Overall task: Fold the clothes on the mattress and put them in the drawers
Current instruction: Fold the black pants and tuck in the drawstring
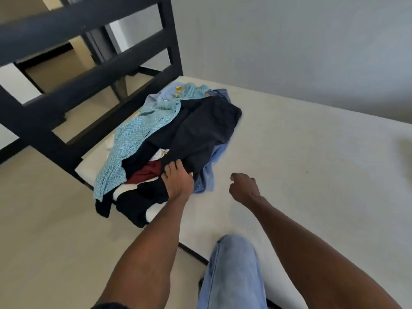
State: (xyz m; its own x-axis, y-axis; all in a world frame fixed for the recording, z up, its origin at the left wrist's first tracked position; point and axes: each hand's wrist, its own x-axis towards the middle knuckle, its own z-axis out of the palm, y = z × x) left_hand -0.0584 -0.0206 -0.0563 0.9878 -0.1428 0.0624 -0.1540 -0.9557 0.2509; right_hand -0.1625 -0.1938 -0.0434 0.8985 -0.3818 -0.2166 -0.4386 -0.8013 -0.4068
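Rumpled clothes pile (178, 139) on mattress (301, 163), left hand (178, 181) gripping dark garment (200, 130), right hand (243, 188) loosely curled, empty

L hand (177, 179) reached toward 11 o'clock, fingers curled gripping cloth; R hand (242, 187) hovered at 12 o'clock, loosely curled, holding nothing, both forearms extended.

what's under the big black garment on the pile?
Under the large black garment, a maroon cloth, a white scrap and a blue shirt peek out. Anything deeper is covered. The left hand rests on its edge.
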